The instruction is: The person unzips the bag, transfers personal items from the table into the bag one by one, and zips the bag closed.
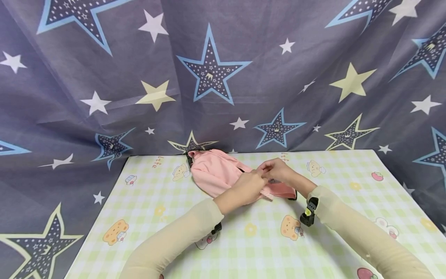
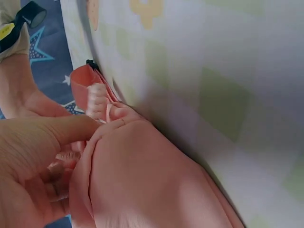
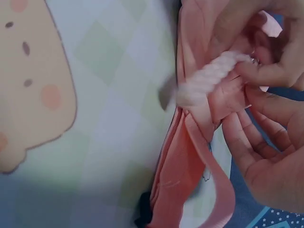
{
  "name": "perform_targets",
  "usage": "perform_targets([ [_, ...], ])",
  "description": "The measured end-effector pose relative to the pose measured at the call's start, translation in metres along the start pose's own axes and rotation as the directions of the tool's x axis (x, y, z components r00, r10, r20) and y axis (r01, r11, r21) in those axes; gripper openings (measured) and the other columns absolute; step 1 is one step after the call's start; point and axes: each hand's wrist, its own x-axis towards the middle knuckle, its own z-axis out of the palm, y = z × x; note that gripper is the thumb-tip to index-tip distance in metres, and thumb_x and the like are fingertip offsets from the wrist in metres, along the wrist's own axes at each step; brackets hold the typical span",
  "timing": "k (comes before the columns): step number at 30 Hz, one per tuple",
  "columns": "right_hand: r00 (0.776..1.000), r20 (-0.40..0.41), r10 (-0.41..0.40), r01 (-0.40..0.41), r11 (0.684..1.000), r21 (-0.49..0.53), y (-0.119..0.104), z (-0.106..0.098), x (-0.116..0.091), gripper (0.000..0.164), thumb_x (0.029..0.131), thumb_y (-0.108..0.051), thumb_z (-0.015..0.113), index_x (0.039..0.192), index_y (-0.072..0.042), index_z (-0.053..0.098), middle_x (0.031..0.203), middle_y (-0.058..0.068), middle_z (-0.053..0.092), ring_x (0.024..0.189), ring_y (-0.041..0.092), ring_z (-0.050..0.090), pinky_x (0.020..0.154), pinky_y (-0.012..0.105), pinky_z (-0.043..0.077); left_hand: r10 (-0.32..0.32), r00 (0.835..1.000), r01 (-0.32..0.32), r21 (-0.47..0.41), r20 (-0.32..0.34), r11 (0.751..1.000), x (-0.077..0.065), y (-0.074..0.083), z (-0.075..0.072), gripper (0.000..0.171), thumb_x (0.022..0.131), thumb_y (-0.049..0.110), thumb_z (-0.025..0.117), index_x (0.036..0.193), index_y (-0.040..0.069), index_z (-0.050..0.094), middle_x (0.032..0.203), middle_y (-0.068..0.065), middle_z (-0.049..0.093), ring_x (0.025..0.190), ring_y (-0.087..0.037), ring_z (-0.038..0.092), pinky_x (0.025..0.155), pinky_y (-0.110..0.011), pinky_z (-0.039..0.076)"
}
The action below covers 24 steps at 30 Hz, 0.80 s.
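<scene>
A pink fabric bag (image 1: 212, 170) lies at the back of the table, its strap (image 3: 221, 190) looping off to the right side. My left hand (image 1: 249, 188) pinches the bag's fabric at its right end, the thumb (image 2: 78, 128) pressed on top. Close against it, my right hand (image 1: 278, 170) pinches a folded pink piece of the bag between thumb and fingers, as the right wrist view shows. A pale pink braided cord (image 3: 211, 78) hangs from beside the left fingertips. What lies between the fingertips is mostly hidden.
A green-and-white checked cloth with cartoon prints covers the table (image 1: 181, 240). Behind it hangs a dark star-patterned curtain (image 1: 240, 89). Black wrist cameras (image 1: 308, 213) sit on both forearms. One black fitting (image 3: 144, 209) ends the bag's strap.
</scene>
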Motion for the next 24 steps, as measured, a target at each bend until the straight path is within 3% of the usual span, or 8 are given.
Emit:
perform_targets([
  [3, 1.0, -0.003, -0.001, 0.001, 1.0, 0.011, 0.002, 0.0, 0.0, 0.025, 0.086, 0.011, 0.066, 0.111, 0.007, 0.073, 0.081, 0.004, 0.07, 0.07, 0.01, 0.062, 0.068, 0.029, 0.058, 0.024, 0.999, -0.024, 0.011, -0.046, 1.0, -0.001, -0.002, 0.0, 0.045, 0.09, 0.045, 0.077, 0.127, 0.02, 0.069, 0.137, -0.006, 0.062, 0.103, -0.017, 0.068, 0.068, -0.028, 0.061],
  [7, 1.0, -0.008, 0.007, -0.007, 0.999, 0.04, 0.004, 0.0, 0.0, 0.028, 0.084, 0.012, 0.066, 0.11, 0.007, 0.073, 0.08, 0.005, 0.07, 0.068, 0.009, 0.06, 0.063, 0.024, 0.055, 0.016, 0.996, -0.025, -0.099, -0.091, 0.995, -0.002, -0.007, -0.002, 0.048, 0.095, 0.045, 0.069, 0.133, 0.017, 0.065, 0.141, -0.008, 0.061, 0.097, -0.018, 0.071, 0.067, -0.032, 0.06],
  [10, 1.0, -0.01, 0.004, -0.004, 0.999, 0.053, 0.004, 0.0, -0.001, 0.029, 0.082, 0.012, 0.068, 0.111, 0.008, 0.072, 0.083, 0.006, 0.071, 0.068, 0.008, 0.06, 0.062, 0.021, 0.055, -0.043, 0.993, 0.019, -0.211, -0.11, 0.977, -0.004, -0.013, -0.006, 0.039, 0.094, 0.036, 0.069, 0.125, 0.013, 0.068, 0.118, -0.006, 0.071, 0.087, -0.017, 0.07, 0.068, -0.035, 0.059],
  [13, 1.0, 0.003, -0.006, 0.006, 0.998, 0.064, 0.002, 0.0, -0.002, 0.028, 0.083, 0.009, 0.072, 0.111, 0.01, 0.071, 0.086, 0.009, 0.073, 0.07, 0.009, 0.064, 0.066, 0.024, 0.058, -0.158, 0.983, 0.114, -0.367, -0.093, 0.923, -0.004, -0.022, -0.011, 0.013, 0.088, 0.023, 0.071, 0.096, 0.013, 0.067, 0.082, 0.002, 0.065, 0.074, -0.013, 0.062, 0.064, -0.03, 0.053],
  [15, 1.0, 0.01, -0.004, 0.004, 0.998, 0.067, 0.001, 0.0, -0.003, 0.026, 0.084, 0.008, 0.072, 0.11, 0.009, 0.072, 0.086, 0.008, 0.073, 0.069, 0.011, 0.065, 0.067, 0.028, 0.06, -0.26, 0.965, 0.201, -0.517, -0.042, 0.832, -0.002, -0.028, -0.015, 0.016, 0.084, 0.017, 0.075, 0.078, 0.016, 0.061, 0.07, 0.006, 0.056, 0.066, -0.009, 0.054, 0.059, -0.024, 0.046],
  [18, 1.0, 0.015, -0.003, 0.002, 0.998, 0.063, -0.002, 0.001, -0.005, 0.024, 0.085, 0.002, 0.076, 0.107, 0.008, 0.073, 0.085, 0.008, 0.074, 0.07, 0.013, 0.067, 0.07, 0.032, 0.062, -0.374, 0.922, 0.335, -0.699, 0.104, 0.632, 0.0, -0.041, -0.023, 0.032, 0.077, 0.009, 0.079, 0.063, 0.018, 0.052, 0.06, 0.008, 0.049, 0.058, -0.008, 0.046, 0.053, -0.018, 0.039],
  [21, 1.0, 0.013, 0.007, -0.008, 0.998, 0.063, -0.005, 0.002, -0.006, 0.025, 0.085, -0.001, 0.078, 0.108, 0.008, 0.073, 0.085, 0.008, 0.073, 0.071, 0.013, 0.068, 0.073, 0.036, 0.064, -0.415, 0.872, 0.445, -0.775, 0.26, 0.448, 0.001, -0.051, -0.03, 0.019, 0.073, 0.005, 0.078, 0.063, 0.013, 0.064, 0.058, 0.008, 0.057, 0.057, -0.007, 0.052, 0.053, -0.016, 0.043],
  [24, 1.0, 0.016, 0.019, -0.02, 0.997, 0.07, -0.005, 0.003, -0.006, 0.027, 0.085, -0.001, 0.078, 0.109, 0.009, 0.072, 0.088, 0.012, 0.074, 0.072, 0.013, 0.069, 0.077, 0.039, 0.064, -0.407, 0.847, 0.491, -0.797, 0.342, 0.351, 0.001, -0.057, -0.033, 0.006, 0.072, 0.002, 0.079, 0.077, 0.005, 0.077, 0.062, 0.003, 0.067, 0.06, -0.007, 0.06, 0.057, -0.016, 0.05],
])
